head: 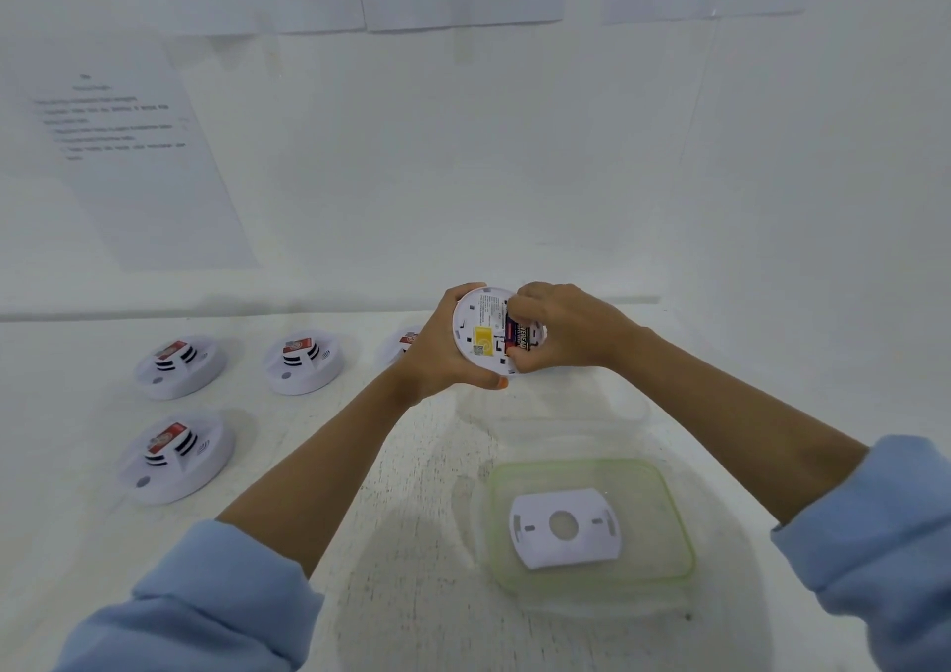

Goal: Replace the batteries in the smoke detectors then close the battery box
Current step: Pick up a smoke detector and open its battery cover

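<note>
Our left hand (437, 357) grips the detector (486, 329); right hand (561, 332) pinches the battery (518, 338) in its back.

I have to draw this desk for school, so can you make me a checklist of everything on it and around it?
Surface: white table, scuffed grey in the near middle.
Job's things: smoke detector held back up above the table; black battery at its compartment; other detectors sit on the left, with a fourth partly hidden behind the left hand; white mounting plate lies on a green-rimmed clear lid; faint clear box beyond it.
Clutter: nothing seen.
Hands: left hand grips the detector's rim; right hand pinches the battery.
Cables: nothing seen.
Surroundings: white wall with printed papers, too blurred to read.
</note>
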